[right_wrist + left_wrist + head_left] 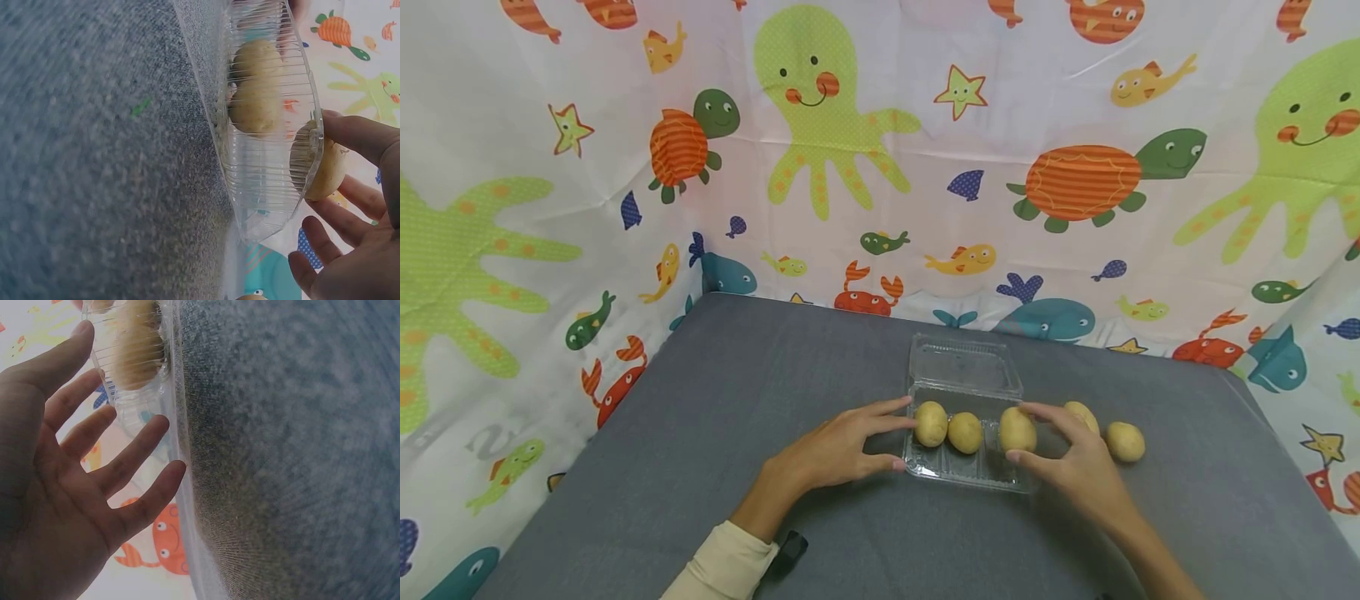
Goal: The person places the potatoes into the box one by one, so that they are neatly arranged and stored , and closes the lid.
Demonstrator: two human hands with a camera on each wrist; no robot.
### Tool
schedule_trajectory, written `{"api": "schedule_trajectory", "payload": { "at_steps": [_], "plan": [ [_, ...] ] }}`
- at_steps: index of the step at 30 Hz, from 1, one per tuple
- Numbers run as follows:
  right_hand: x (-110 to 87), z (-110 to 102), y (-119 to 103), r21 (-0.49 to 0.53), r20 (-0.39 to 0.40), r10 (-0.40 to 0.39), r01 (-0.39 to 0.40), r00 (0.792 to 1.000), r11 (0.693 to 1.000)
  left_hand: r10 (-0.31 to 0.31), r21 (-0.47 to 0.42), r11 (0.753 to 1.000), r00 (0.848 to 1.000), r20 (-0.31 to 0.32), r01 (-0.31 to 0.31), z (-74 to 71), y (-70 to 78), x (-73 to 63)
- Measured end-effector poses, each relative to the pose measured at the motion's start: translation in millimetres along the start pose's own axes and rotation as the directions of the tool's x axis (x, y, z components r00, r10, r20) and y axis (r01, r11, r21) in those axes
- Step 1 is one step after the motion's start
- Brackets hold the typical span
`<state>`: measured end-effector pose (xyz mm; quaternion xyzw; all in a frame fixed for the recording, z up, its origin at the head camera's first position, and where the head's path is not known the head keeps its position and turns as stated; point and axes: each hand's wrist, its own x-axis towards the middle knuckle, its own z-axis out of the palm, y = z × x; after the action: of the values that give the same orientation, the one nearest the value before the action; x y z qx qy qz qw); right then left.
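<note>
A clear plastic clamshell container [968, 479] lies on the grey tabletop with its lid [964, 367] folded back. Two potatoes sit side by side in its left part, one at the left end [931, 423] and a smaller one [965, 432] beside it. My right hand [1078, 467] pinches a third potato [1017, 430] between thumb and fingers over the container's right part; in the right wrist view this potato [329, 169] is level with the rim. At the container's left edge is my left hand [842, 448], fingers extended and spread, holding nothing.
Two more potatoes rest on the table to the right, one [1081, 415] partly behind my right hand and one [1124, 442] farther out. A white cloth [895, 50] printed with sea animals hangs around the table's back and sides.
</note>
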<state>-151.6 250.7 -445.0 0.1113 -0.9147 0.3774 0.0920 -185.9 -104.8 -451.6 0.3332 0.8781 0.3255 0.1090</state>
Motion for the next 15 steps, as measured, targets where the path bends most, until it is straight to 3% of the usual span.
{"api": "schedule_trajectory", "payload": {
  "at_steps": [15],
  "plan": [
    [5.4, 8.7, 6.2, 0.022, 0.034, -0.037, 0.037, 0.999, 0.999, 0.003, -0.003, 1.0, 1.0, -0.003, -0.003, 0.6, 0.2, -0.1]
  ]
}}
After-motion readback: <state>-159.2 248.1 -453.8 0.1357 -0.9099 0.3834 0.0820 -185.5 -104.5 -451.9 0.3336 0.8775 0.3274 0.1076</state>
